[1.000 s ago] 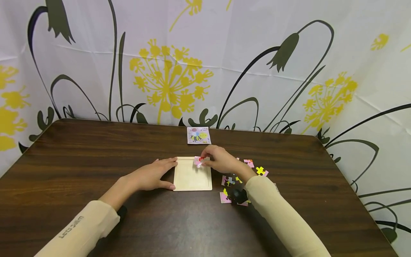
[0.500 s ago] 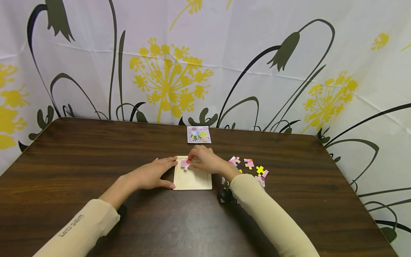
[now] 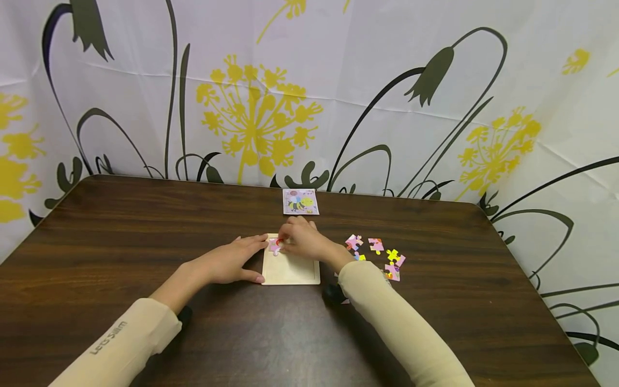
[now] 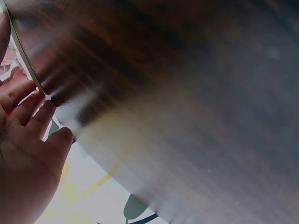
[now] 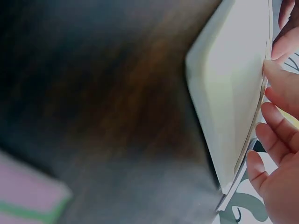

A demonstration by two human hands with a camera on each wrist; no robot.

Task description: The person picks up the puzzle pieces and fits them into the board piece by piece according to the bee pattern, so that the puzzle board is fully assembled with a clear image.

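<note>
A shallow, pale wooden puzzle tray [image 3: 292, 273] lies on the table. My left hand [image 3: 231, 262] rests at its left side, fingertips on the upper left corner and thumb at the lower left, fingers fairly straight; the left wrist view shows them stretched to the rim. Between thumb and fingertips, my right hand [image 3: 306, 240] pinches a pink jigsaw piece [image 3: 274, 246] with a red detail, over the tray's upper left corner. The fingers cover part of the piece. In the right wrist view the tray [image 5: 229, 88] appears edge-on beneath the fingertips.
Several loose jigsaw pieces [image 3: 375, 245] lie right of the tray, some hidden by the right forearm. A bee picture card [image 3: 301, 202] lies behind the tray, near the back edge of the dark wooden table [image 3: 184, 215]. A flowered cloth [image 3: 367, 48] hangs behind.
My right hand has moved left across the tray with the jigsaw piece, from the upper right part to the upper left corner. The left hand has stayed in place.
</note>
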